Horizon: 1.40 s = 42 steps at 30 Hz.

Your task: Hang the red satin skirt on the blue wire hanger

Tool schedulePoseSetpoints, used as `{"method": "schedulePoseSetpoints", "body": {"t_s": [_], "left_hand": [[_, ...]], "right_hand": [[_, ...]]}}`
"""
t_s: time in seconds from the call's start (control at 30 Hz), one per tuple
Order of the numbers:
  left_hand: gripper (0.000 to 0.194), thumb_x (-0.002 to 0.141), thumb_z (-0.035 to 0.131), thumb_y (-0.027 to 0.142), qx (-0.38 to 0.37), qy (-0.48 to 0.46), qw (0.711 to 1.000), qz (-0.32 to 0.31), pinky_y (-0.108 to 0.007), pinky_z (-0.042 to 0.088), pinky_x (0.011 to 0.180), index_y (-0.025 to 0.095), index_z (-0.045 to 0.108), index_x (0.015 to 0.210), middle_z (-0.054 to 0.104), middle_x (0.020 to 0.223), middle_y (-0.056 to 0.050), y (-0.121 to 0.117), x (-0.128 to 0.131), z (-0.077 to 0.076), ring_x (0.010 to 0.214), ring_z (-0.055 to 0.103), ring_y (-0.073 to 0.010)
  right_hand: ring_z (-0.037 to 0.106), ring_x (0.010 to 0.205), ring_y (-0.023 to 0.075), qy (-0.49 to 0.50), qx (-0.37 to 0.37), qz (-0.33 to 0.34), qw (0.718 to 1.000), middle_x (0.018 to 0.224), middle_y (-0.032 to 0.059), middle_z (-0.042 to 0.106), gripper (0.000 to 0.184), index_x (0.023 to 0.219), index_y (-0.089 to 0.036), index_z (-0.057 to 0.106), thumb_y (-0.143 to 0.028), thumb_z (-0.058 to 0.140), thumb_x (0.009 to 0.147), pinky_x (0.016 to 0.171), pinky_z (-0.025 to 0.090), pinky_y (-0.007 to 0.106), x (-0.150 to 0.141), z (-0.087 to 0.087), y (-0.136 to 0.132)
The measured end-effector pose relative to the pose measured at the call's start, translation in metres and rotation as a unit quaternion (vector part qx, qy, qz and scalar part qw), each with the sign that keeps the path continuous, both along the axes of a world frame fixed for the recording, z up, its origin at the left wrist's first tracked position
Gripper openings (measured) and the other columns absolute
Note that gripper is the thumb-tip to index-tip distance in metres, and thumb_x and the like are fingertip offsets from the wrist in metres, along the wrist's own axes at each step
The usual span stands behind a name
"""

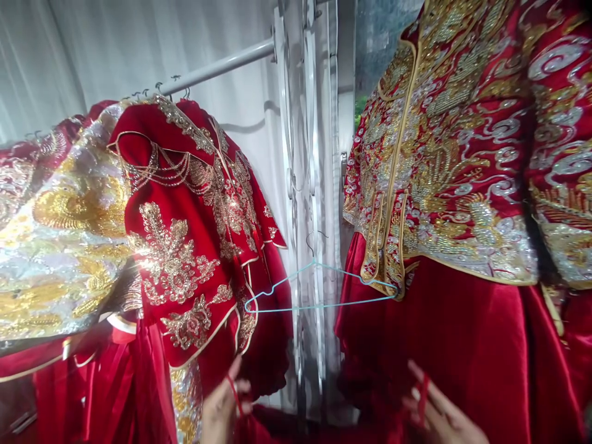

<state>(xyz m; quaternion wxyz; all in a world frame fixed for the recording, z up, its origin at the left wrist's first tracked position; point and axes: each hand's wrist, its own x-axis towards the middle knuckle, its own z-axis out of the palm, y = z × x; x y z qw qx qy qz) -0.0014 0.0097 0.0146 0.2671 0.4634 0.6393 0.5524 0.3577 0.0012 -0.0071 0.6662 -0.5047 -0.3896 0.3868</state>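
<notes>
A thin red loop (pixel 235 394) passes over the fingers of my left hand (pixel 221 404), which points one finger upward at the bottom. On the other side my right hand (pixel 437 407) has a similar red strap (pixel 423 398) hooked over its fingers. Dark red cloth (pixel 324 431) lies between both hands, mostly cut off by the lower edge; the straps seem to belong to it. Above them hangs a bare light-blue wire hanger (pixel 319 306), its hook up; what the hook rests on is unclear. Neither hand touches it.
A red jacket with gold embroidery (pixel 198 203) and a white-gold garment (pixel 83 209) hang from a white rail (pixel 222 65) at the left. To the right hangs a heavily embroidered red jacket (pixel 462 160) above a red satin skirt (pixel 462 345). White posts (pixel 314 185) stand before a pale curtain.
</notes>
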Motion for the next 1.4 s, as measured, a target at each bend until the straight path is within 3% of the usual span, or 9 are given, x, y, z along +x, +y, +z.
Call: {"method": "schedulePoseSetpoints", "body": {"t_s": [0.13, 0.23, 0.33, 0.5, 0.63, 0.8, 1.0, 1.2, 1.4], "left_hand": [[0.062, 0.061, 0.067, 0.032, 0.143, -0.083, 0.985, -0.055, -0.038, 0.046, 0.092, 0.018, 0.054, 0.12, 0.067, 0.105, -0.008, 0.051, -0.002, 0.058, 0.106, 0.057, -0.0251], [0.044, 0.058, 0.07, 0.019, 0.165, -0.117, 0.979, -0.024, -0.038, 0.046, 0.092, 0.012, 0.065, 0.101, 0.066, 0.106, -0.011, 0.088, 0.004, 0.079, 0.103, 0.059, -0.0246], [0.034, 0.058, 0.069, 0.014, 0.161, -0.114, 0.98, -0.012, -0.035, 0.049, 0.086, 0.01, 0.068, 0.092, 0.067, 0.103, -0.012, 0.113, 0.014, 0.078, 0.095, 0.062, -0.0234], [0.03, 0.064, 0.065, 0.026, 0.187, -0.046, 0.981, 0.017, -0.03, 0.052, 0.071, 0.01, 0.068, 0.089, 0.072, 0.084, -0.009, 0.128, 0.017, 0.072, 0.08, 0.065, -0.0211], [0.026, 0.069, 0.057, 0.034, 0.196, 0.043, 0.979, -0.027, -0.026, 0.048, 0.062, 0.012, 0.068, 0.076, 0.07, 0.065, -0.004, 0.127, 0.001, 0.078, 0.063, 0.063, -0.0183], [0.025, 0.066, 0.058, 0.037, 0.186, 0.085, 0.975, -0.092, -0.025, 0.045, 0.062, 0.013, 0.066, 0.063, 0.067, 0.061, -0.002, 0.124, -0.015, 0.087, 0.062, 0.06, -0.0174], [0.027, 0.068, 0.057, 0.038, 0.178, 0.084, 0.973, -0.118, -0.025, 0.044, 0.06, 0.013, 0.063, 0.06, 0.064, 0.057, -0.001, 0.119, -0.015, 0.087, 0.06, 0.057, -0.0163], [0.028, 0.068, 0.057, 0.039, 0.167, 0.093, 0.974, -0.122, -0.025, 0.043, 0.062, 0.013, 0.066, 0.062, 0.064, 0.059, -0.002, 0.113, -0.019, 0.09, 0.063, 0.057, -0.0167], [0.027, 0.067, 0.056, 0.037, 0.161, 0.105, 0.974, -0.117, -0.023, 0.04, 0.057, 0.013, 0.064, 0.06, 0.062, 0.056, -0.001, 0.107, -0.022, 0.093, 0.057, 0.053, -0.0142]], "right_hand": [[0.064, 0.089, 0.025, 0.121, 0.098, -0.039, 0.987, 0.111, -0.0002, 0.063, 0.054, 0.107, -0.03, 0.063, -0.038, 0.076, 0.055, 0.069, 0.057, 0.028, 0.009, 0.046, 0.031], [0.064, 0.089, 0.0239, 0.155, 0.125, -0.053, 0.978, 0.106, 0.004, 0.066, 0.035, 0.086, -0.025, 0.071, -0.038, 0.077, 0.055, 0.075, 0.056, 0.029, 0.015, 0.067, 0.052], [0.066, 0.082, 0.0252, 0.128, 0.122, -0.035, 0.984, 0.093, 0.0081, 0.069, 0.032, 0.08, -0.021, 0.072, -0.039, 0.077, 0.054, 0.075, 0.056, 0.036, 0.023, 0.074, 0.07], [0.065, 0.082, 0.0265, 0.033, 0.12, 0.004, 0.992, 0.091, 0.0081, 0.07, 0.041, 0.085, -0.019, 0.071, -0.043, 0.076, 0.052, 0.081, 0.053, 0.042, 0.037, 0.079, 0.089], [0.064, 0.086, 0.0287, -0.065, 0.119, -0.005, 0.991, 0.086, 0.0064, 0.07, 0.045, 0.083, -0.018, 0.072, -0.047, 0.075, 0.049, 0.087, 0.048, 0.044, 0.048, 0.09, 0.099], [0.064, 0.083, 0.0297, -0.117, 0.113, 0.003, 0.987, 0.084, 0.0052, 0.071, 0.045, 0.08, -0.019, 0.072, -0.046, 0.076, 0.044, 0.083, 0.049, 0.044, 0.056, 0.103, 0.119], [0.065, 0.078, 0.0274, -0.049, 0.133, -0.072, 0.987, 0.078, 0.0065, 0.071, 0.038, 0.073, -0.018, 0.072, -0.039, 0.078, 0.042, 0.076, 0.053, 0.039, 0.054, 0.099, 0.136], [0.066, 0.069, 0.0223, 0.083, 0.138, -0.076, 0.984, 0.078, 0.0056, 0.071, 0.036, 0.075, -0.018, 0.071, -0.034, 0.08, 0.044, 0.063, 0.057, 0.03, 0.057, 0.094, 0.137], [0.064, 0.085, 0.0268, 0.036, 0.094, 0.067, 0.993, 0.09, 0.0098, 0.07, 0.038, 0.076, -0.021, 0.072, -0.029, 0.081, 0.041, 0.067, 0.055, 0.029, 0.073, 0.11, 0.129]]}}
